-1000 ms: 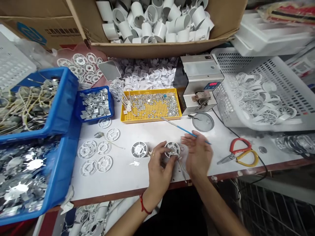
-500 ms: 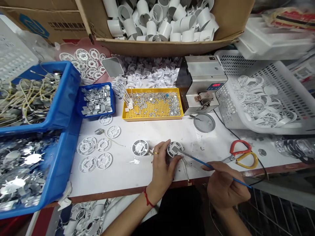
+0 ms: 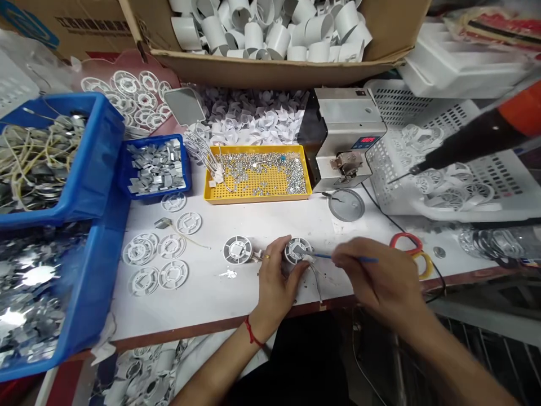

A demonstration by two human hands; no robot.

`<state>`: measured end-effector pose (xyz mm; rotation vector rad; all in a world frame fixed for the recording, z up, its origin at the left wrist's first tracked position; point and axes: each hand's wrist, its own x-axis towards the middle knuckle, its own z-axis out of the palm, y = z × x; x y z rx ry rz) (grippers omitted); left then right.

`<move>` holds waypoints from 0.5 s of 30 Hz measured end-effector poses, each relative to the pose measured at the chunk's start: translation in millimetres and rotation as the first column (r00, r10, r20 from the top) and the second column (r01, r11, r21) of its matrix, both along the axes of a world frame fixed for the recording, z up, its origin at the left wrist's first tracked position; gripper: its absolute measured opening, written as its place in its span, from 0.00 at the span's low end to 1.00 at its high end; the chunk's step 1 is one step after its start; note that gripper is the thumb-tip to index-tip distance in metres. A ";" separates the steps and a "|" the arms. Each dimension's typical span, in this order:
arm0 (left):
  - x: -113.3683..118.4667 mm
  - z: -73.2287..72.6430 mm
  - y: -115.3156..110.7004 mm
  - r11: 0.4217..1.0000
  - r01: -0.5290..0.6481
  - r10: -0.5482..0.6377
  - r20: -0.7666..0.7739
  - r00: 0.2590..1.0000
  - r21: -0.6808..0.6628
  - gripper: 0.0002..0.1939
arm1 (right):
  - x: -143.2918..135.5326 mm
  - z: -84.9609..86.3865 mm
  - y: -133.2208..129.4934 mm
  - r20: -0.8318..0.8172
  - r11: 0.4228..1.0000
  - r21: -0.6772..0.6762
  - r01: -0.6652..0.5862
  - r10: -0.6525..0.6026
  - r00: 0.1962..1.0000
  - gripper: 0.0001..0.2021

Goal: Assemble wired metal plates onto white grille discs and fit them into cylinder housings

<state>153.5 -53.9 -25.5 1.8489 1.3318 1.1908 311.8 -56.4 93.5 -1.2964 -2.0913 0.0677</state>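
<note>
One left hand (image 3: pixel 276 280) pinches a white disc (image 3: pixel 293 254) at the front of the table (image 3: pixel 186 304); one right hand (image 3: pixel 376 270) pinches a blue stick (image 3: pixel 322 256), tip contact unclear. Scissors (image 3: pixel 417 241) partly hidden behind it; screwdriver (image 3: pixel 473 140) cut off at right.

The right hand (image 3: pixel 377 272) has moved nearer the spoked disc (image 3: pixel 295 247), and a black-and-orange tool (image 3: pixel 473 137) has appeared.

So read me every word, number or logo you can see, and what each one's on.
"1005", seemingly: red display on the metal machine.
Dark lettering on the left cardboard box: too blurred to read.
Blue logo, same box: cut off, no readable word.
Red-and-yellow wrapper, top right: any print is too blurred to read.
</note>
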 end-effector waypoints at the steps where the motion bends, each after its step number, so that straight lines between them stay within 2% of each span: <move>1: 0.1 0.1 0.1 1.000 0.001 -0.001 -0.001 1.000 -0.007 0.21 | -1.3 6.1 8.8 0.034 0.999 -0.019 -0.039 0.040 0.999 0.12; 3: 0.1 0.2 0.1 0.999 0.005 -0.005 -0.003 1.000 -0.033 0.21 | -4.7 13.5 23.3 0.105 0.993 -0.091 -0.076 0.085 0.991 0.15; 6: -0.2 -0.6 0.4 0.998 0.009 -0.009 -0.004 1.000 -0.057 0.21 | -10.7 18.1 37.7 0.184 0.985 -0.167 -0.050 0.081 0.980 0.19; 10: -0.6 -3.3 1.2 1.000 0.004 -0.005 -0.010 1.000 -0.026 0.21 | -18.8 19.9 53.2 0.241 0.984 -0.165 -0.068 0.107 0.965 0.21; 15: -0.5 -3.1 2.1 1.000 0.011 -0.011 0.002 1.000 0.004 0.20 | -32.8 16.1 73.7 0.309 0.982 -0.159 -0.101 0.147 0.940 0.19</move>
